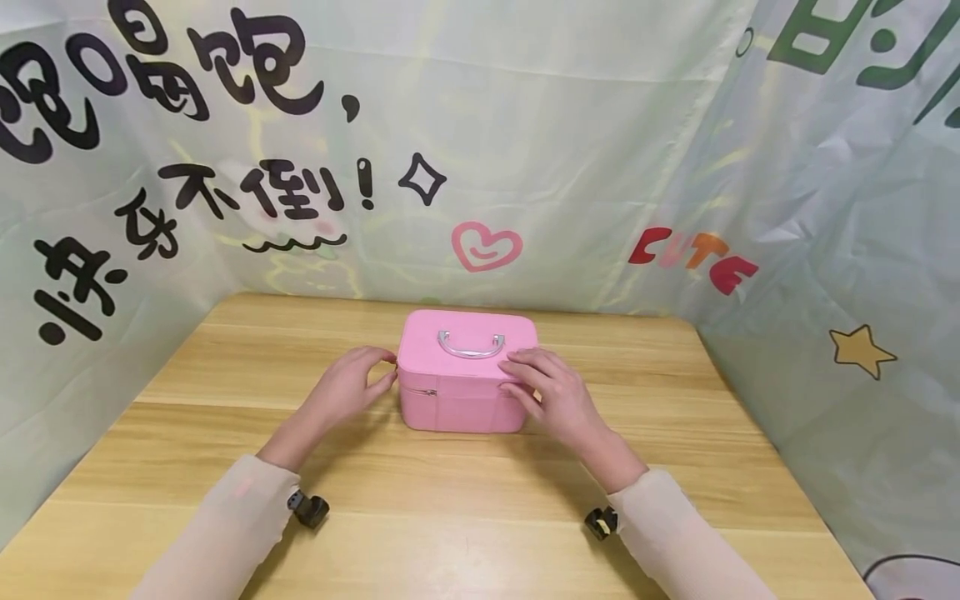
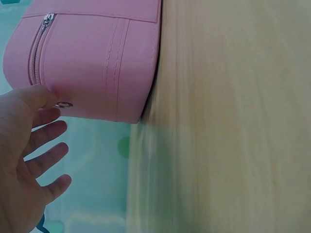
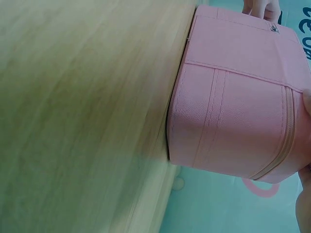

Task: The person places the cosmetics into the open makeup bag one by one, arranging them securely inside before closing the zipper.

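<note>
A pink vanity case [image 1: 465,408] stands on the table, its lid down and silver handle [image 1: 471,345] on top. At its left side is my left hand [image 1: 348,383]. In the left wrist view, the thumb [image 2: 41,96] lies by the zipper [image 2: 35,60] near a small metal ring [image 2: 63,104], the other fingers spread behind. A silver zipper slider [image 2: 47,19] sits at the front left corner. My right hand [image 1: 558,392] rests on the right front corner, fingers over the lid edge and thumb lower down; the right wrist view shows only part of it.
The wooden table [image 1: 465,517] extends around the case. Behind it hangs a pale green printed cloth [image 1: 570,167] with lettering and a pink heart, which continues along both sides. Each sleeve cuff carries a small black camera [image 1: 309,508].
</note>
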Available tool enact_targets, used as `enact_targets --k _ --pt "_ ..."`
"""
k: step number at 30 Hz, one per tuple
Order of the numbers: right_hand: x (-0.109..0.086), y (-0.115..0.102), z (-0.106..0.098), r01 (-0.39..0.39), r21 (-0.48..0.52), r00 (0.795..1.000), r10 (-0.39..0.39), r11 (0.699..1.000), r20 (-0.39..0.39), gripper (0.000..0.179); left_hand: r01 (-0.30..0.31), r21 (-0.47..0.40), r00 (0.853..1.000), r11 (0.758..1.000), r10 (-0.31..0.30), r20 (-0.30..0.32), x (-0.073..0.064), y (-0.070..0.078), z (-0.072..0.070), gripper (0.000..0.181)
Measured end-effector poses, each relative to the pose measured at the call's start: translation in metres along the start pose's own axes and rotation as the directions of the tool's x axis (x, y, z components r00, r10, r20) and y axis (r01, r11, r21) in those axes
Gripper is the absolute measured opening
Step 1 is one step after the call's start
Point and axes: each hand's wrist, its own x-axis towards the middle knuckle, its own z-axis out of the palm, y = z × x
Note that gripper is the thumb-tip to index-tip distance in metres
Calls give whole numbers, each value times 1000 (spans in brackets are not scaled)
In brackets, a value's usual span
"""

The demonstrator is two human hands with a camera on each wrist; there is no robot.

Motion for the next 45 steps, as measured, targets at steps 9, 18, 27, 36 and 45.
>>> enact_targets --k 9,18,27,36,45 --pt "-1 -2 -1 -7 1 1000 7 1000 3 37 1 2 1000 1000 -1 17 7 0 5 19" --pt "0 -1 -1 -2 8 1000 2 1000 -2 37 20 -4 1000 1000 -21 -4 0 -1 2 13" --pt "0 -2 -4 -1 5 1000 1 1000 1 37 -221 140 968 965 235 -93 -6 -4 -4 10" --pt "0 -4 -2 -35 -18 999 36 999 26 34 -302 230 940 925 329 -89 -10 0 -11 9" --pt "2 -7 -1 -35 -26 999 35 999 8 31 -412 272 886 869 452 -101 -14 3 -16 7"
